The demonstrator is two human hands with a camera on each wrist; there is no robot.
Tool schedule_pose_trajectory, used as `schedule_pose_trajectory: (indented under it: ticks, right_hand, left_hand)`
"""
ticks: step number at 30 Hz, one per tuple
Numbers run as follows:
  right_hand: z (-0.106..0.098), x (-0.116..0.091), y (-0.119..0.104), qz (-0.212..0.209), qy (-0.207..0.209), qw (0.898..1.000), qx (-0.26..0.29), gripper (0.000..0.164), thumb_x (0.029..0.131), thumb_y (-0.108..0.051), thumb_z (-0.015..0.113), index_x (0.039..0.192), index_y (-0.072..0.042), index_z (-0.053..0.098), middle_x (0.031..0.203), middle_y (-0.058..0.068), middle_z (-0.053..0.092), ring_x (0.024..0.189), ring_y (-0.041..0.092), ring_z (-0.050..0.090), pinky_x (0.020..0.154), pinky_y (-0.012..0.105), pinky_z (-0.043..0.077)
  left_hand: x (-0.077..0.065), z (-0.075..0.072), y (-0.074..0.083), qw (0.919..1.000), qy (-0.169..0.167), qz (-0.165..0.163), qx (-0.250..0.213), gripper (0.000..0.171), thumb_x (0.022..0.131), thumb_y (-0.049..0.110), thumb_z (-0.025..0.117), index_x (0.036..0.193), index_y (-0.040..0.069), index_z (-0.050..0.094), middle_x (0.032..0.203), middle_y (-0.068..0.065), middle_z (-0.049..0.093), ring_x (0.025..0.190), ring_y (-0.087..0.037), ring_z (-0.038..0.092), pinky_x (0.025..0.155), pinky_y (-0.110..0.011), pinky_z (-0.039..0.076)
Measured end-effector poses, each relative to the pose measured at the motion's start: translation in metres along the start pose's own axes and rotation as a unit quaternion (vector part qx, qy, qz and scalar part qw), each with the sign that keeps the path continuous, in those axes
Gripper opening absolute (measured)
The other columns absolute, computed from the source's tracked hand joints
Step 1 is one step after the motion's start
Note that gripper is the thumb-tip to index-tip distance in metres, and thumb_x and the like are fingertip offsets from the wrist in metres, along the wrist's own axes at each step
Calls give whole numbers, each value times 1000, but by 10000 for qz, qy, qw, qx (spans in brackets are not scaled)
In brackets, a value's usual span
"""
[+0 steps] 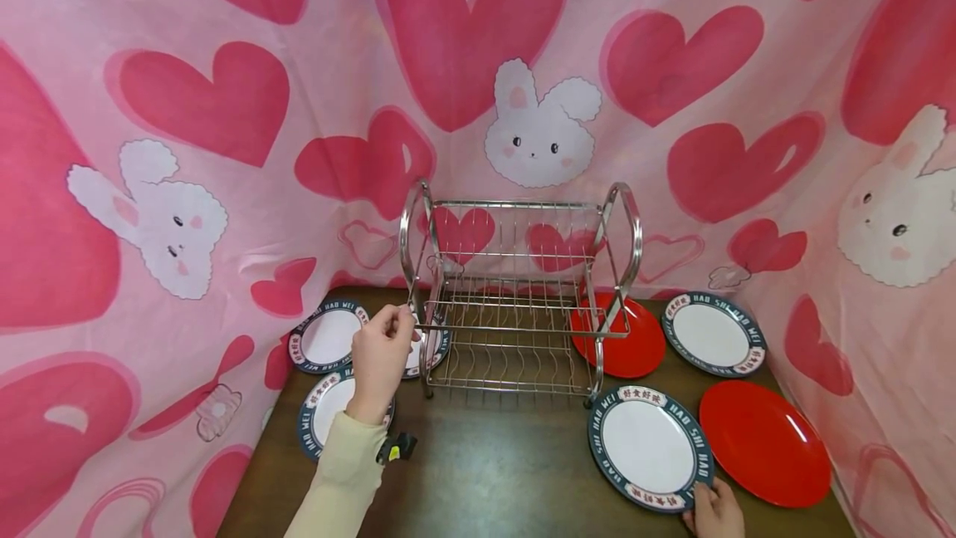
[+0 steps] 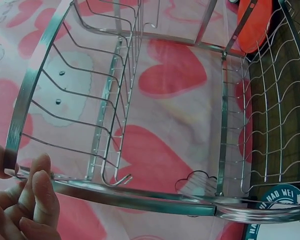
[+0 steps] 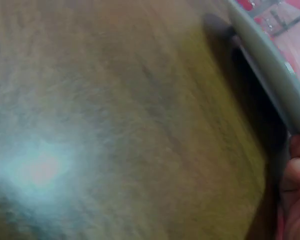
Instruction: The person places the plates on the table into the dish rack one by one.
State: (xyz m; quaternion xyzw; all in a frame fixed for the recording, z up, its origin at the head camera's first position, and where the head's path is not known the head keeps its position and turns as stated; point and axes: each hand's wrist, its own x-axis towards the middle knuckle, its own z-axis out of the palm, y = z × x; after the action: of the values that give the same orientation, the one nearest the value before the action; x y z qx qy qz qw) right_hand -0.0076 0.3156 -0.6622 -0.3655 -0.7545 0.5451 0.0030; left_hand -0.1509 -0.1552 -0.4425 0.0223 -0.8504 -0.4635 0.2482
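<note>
A two-tier chrome dish rack (image 1: 515, 328) stands against the back cloth. My left hand (image 1: 382, 355) is at the front left of its upper tier; in the left wrist view the fingers (image 2: 42, 195) curl around the metal bar at the corner. Down at the right, my right hand (image 1: 717, 510) pinches the near edge of a white plate (image 1: 648, 445) with a dark blue lettered rim. In the right wrist view this plate (image 3: 277, 65) appears edge-on, tilted up from the brown table, with a dark shadow under it.
A red plate (image 1: 765, 442) lies right of the held plate, and another red plate (image 1: 627, 339) is partly behind the rack's right side. One blue-rimmed plate (image 1: 714, 335) lies at the back right. Several more, including one plate (image 1: 329, 337), lie left of the rack. Pink heart-patterned cloth (image 1: 202, 106) surrounds the table (image 1: 485, 463).
</note>
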Motion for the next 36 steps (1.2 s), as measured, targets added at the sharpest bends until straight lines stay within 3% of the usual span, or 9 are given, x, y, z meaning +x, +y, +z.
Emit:
schedule_pose_trajectory:
  ticks: [6, 14, 23, 29, 32, 36]
  right_hand:
    - [3, -10, -3, 134, 427, 9981, 431, 54, 102, -20, 39, 143, 16, 36, 69, 3, 61, 47, 24, 55, 45, 34, 49]
    - [-1, -24, -21, 185, 1098, 9910, 739, 54, 97, -23, 43, 137, 12, 52, 52, 3, 58, 38, 24, 54, 39, 33, 47]
    - [-15, -41, -51, 185, 1041, 9867, 1231, 56, 104, -25, 45, 147, 10, 47, 55, -19, 58, 42, 23, 59, 45, 27, 52]
    - [-26, -54, -71, 147, 1172, 9814, 1513, 54, 106, -25, 47, 149, 7, 47, 58, -23, 58, 42, 19, 58, 46, 24, 51]
    - [-31, -59, -77, 146, 1381, 9720, 1894, 49, 105, -25, 50, 145, 3, 52, 58, -24, 61, 40, 18, 57, 43, 23, 49]
    - [-38, -65, -85, 340, 1500, 9707, 1845, 50, 105, -31, 51, 145, -3, 54, 59, -25, 62, 41, 18, 57, 43, 23, 49]
  left_hand:
    - [0, 1, -1, 9995, -217, -159, -135, 29, 105, 18, 57, 84, 5, 72, 65, -3, 69, 55, -13, 61, 47, -26, 38]
    - [-1, 3, -2, 9995, -209, -145, -192, 31, 107, 18, 53, 87, 4, 72, 66, -3, 69, 56, -14, 63, 51, -26, 44]
    - [-2, 4, -1, 9997, -169, -45, -186, 33, 108, 19, 51, 87, 6, 72, 65, -3, 68, 51, -13, 57, 47, -26, 39]
    - [-3, 4, -1, 9998, -161, 7, -142, 34, 109, 21, 49, 85, 9, 70, 65, -1, 67, 50, -10, 53, 46, -27, 37]
    - [-4, 3, -1, 9997, -193, 2, -132, 34, 109, 21, 49, 86, 8, 71, 65, -1, 67, 50, -11, 52, 46, -27, 36]
    - [-5, 4, -1, 9996, -255, -28, -117, 32, 109, 19, 51, 88, 5, 72, 65, -3, 67, 50, -14, 51, 45, -27, 36]
